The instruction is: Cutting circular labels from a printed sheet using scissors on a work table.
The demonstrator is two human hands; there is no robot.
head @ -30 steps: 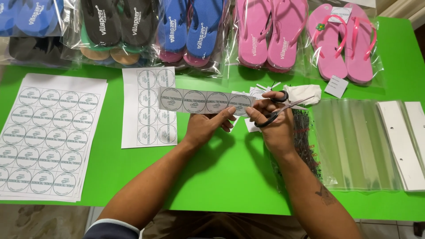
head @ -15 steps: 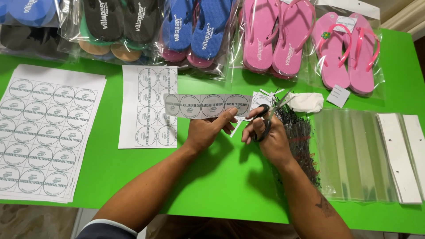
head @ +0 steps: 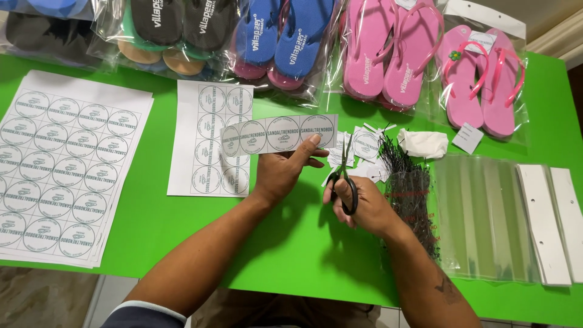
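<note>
Green table [head: 182, 243] w/ bagged sandals [head: 388, 51]

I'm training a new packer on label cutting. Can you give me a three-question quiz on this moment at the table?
1. True or false: the left hand holds a strip of round labels above the green table.
2. What tool is in the right hand? A) scissors B) stapler C) marker
3. Which lies nearer the right hand: the bundle of black ties or the big label sheets?

Key
1. True.
2. A: the scissors, blades pointing up towards the strip's right end.
3. The bundle of black ties, just to the right of that hand; the big label sheets lie far left.
</note>
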